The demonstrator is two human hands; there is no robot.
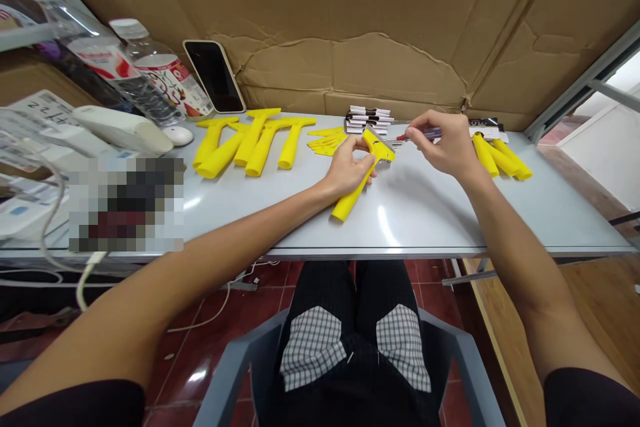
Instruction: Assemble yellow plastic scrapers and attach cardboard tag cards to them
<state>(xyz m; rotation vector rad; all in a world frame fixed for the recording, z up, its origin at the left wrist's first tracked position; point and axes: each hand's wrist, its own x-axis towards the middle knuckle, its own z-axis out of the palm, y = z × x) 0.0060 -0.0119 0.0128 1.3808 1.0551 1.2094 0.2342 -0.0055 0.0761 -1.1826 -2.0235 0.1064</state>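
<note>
My left hand (349,170) is wrapped round the upper part of a yellow scraper (350,201), whose handle points down toward the table's front edge. A metal strip shows along its head. My right hand (445,140) pinches a screwdriver (420,135) with a dark and red handle; its thin shaft points left at small metal pieces beside the scraper head. Whether the tip touches anything is too small to tell. Left of my hands lie several yellow T-shaped handles (260,150) and a small pile of flat yellow parts (327,141). Stacked packs (369,120) are just behind the scraper.
More yellow handles (500,157) lie at the right beside a black package (487,127). A phone (215,75) leans on the cardboard (350,27) behind the table (300,213). Bottles (167,73), a white mouse (179,135) and cables crowd the left side.
</note>
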